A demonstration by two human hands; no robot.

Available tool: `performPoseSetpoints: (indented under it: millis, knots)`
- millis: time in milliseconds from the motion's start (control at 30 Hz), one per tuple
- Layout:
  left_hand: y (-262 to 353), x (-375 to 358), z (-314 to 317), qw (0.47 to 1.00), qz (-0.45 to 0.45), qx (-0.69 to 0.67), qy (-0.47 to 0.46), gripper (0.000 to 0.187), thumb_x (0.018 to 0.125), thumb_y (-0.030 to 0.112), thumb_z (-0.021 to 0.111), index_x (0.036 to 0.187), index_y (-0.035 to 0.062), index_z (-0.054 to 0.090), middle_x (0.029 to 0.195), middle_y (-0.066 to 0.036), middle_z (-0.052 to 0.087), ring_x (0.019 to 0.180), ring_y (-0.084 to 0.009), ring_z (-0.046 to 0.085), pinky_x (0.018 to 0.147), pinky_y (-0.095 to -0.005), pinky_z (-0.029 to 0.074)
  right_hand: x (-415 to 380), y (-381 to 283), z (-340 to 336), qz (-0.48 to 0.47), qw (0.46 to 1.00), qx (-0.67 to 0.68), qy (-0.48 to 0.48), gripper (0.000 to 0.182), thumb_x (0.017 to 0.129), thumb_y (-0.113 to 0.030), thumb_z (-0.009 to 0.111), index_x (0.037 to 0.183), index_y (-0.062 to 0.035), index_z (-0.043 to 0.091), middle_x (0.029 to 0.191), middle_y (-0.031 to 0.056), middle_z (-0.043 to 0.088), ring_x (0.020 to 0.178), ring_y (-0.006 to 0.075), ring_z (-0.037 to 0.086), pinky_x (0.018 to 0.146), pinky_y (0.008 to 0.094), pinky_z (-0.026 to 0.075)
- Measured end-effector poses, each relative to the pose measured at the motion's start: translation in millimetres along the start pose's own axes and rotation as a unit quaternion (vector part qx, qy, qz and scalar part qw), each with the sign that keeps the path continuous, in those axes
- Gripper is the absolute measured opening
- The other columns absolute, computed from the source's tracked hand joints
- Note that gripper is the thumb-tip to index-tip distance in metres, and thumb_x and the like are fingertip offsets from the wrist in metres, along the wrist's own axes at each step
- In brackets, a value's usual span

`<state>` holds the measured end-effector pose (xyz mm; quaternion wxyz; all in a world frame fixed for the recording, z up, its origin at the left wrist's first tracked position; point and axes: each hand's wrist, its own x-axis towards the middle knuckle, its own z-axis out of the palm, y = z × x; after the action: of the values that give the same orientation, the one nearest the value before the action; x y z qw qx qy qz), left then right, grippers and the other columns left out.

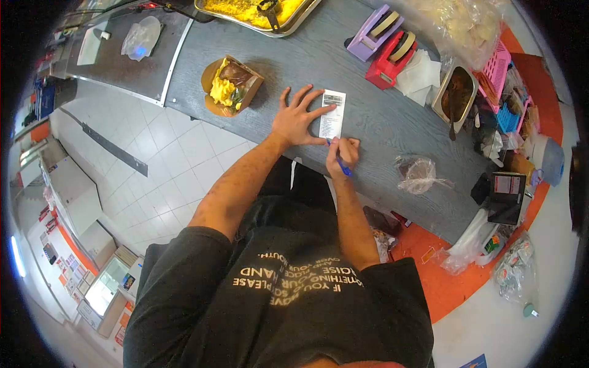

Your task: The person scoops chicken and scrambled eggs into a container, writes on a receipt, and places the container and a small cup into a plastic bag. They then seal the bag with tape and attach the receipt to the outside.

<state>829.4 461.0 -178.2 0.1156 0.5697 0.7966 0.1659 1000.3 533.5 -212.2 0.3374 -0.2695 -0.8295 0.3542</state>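
A printed white receipt (332,115) lies on the grey table (257,46). My left hand (299,119) is spread flat at its left side, with fingertips on the paper's edge. In my right hand (343,156) is a blue pen (346,170), its tip at the receipt's lower end. To the left of my left hand stands an open brown box (250,97) with yellow food and something dark in it.
A metal tray (288,29) of yellow food sits at the far edge. Purple (368,40) and red tape dispensers (383,75), napkins (418,75) and a metal pan (443,105) with a spoon stand at the right. A knotted plastic bag (418,175) lies nearer.
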Motion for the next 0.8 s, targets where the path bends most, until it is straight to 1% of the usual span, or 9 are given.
performPoseSetpoints:
  millis: [233,367,433,500,567,600,633,733,800]
  knots:
    - [-3.3,1.9,1.1,1.0,0.01,-0.003,0.012,0.086,0.055,0.074,0.072,0.132,0.0388,0.057,0.148,-0.002,0.039,0.141,-0.0274,0.027,0.11,-0.0627,0.011,21.2,-8.2,12.3,0.061,0.993,-0.033,0.095,0.019,0.09,-0.005,0.06,0.072,-0.0032,0.055,0.065,0.0107,0.055,0.059,0.0277,0.052,0.068,0.0382,0.039]
    - [-1.5,0.2,1.1,1.0,0.006,0.007,0.018,0.086,0.055,0.073,0.072,0.133,0.0377,0.056,0.148,0.0,0.04,0.141,-0.0266,0.028,0.11,-0.0626,0.011,20.0,-7.5,12.8,0.035,0.998,-0.057,0.002,0.015,0.091,-0.007,0.061,0.076,-0.0038,0.057,0.069,0.0092,0.057,0.063,0.0268,0.055,0.07,0.038,0.038]
    - [-2.4,1.1,-1.2,1.0,0.008,0.007,0.016,0.089,0.055,0.072,0.072,0.134,0.037,0.054,0.148,0.0,0.04,0.141,-0.0264,0.027,0.111,-0.0624,0.011,22.4,-9.1,13.0,0.067,0.991,-0.086,0.083,0.015,0.09,-0.009,0.063,0.077,-0.0044,0.057,0.071,0.0081,0.058,0.066,0.0254,0.057,0.07,0.0376,0.038]
    - [0.4,-2.3,-1.9,1.0,0.009,0.006,0.014,0.091,0.055,0.072,0.072,0.136,0.0362,0.053,0.149,0.001,0.039,0.142,-0.0262,0.027,0.111,-0.0621,0.01,27.9,-11.1,6.6,0.076,0.994,-0.064,0.038,0.01,0.087,-0.01,0.064,0.079,-0.0049,0.061,0.075,0.0103,0.063,0.07,0.0283,0.058,0.07,0.0413,0.042]
    - [-1.0,-1.1,-5.9,1.0,-0.001,-0.005,-0.004,0.095,0.055,0.072,0.073,0.139,0.0348,0.049,0.152,0.001,0.037,0.142,-0.0263,0.026,0.112,-0.0618,0.01,41.2,-19.0,3.3,0.057,0.998,-0.021,0.001,0.008,0.088,-0.011,0.065,0.084,-0.0055,0.062,0.079,0.0091,0.064,0.074,0.0255,0.062,0.074,0.0375,0.04]
    - [-0.8,-1.8,-8.9,1.0,0.004,-0.016,-0.012,0.105,0.054,0.072,0.073,0.145,0.0304,0.043,0.154,0.002,0.034,0.143,-0.027,0.025,0.112,-0.0627,0.01,45.3,-12.7,-1.7,0.035,0.997,-0.059,-0.04,0.012,0.087,-0.015,0.065,0.096,-0.0075,0.066,0.095,0.0079,0.067,0.091,0.0243,0.062,0.08,0.0376,0.042]
    - [-1.6,-1.6,-11.5,1.0,0.004,-0.004,0.003,0.105,0.054,0.072,0.073,0.145,0.0304,0.043,0.154,0.002,0.034,0.143,-0.027,0.025,0.112,-0.0627,0.01,53.5,-13.8,-5.6,0.019,0.998,-0.053,-0.033,0.012,0.087,-0.015,0.065,0.096,-0.0075,0.066,0.095,0.0079,0.067,0.091,0.0243,0.062,0.08,0.0376,0.042]
    - [-1.8,-10.7,-22.7,1.0,0.022,-0.005,-0.017,0.113,0.053,0.066,0.078,0.149,0.0243,0.036,0.155,-0.002,0.033,0.144,-0.0295,0.024,0.111,-0.0631,0.012,63.7,-3.0,-13.9,-0.058,0.955,-0.217,-0.192,0.039,0.085,-0.015,0.057,0.124,-0.0133,0.061,0.127,0.003,0.059,0.115,0.024,0.052,0.096,0.0399,0.04]
    - [1.2,-20.4,-34.2,0.996,0.031,-0.073,-0.048,0.107,0.059,0.051,0.083,0.149,0.0184,0.034,0.153,-0.009,0.035,0.142,-0.0321,0.028,0.111,-0.0613,0.017,72.6,-9.3,-16.2,-0.083,0.946,-0.263,-0.173,0.04,0.086,-0.013,0.055,0.125,-0.014,0.06,0.129,0.0039,0.058,0.116,0.0248,0.051,0.098,0.0399,0.04]
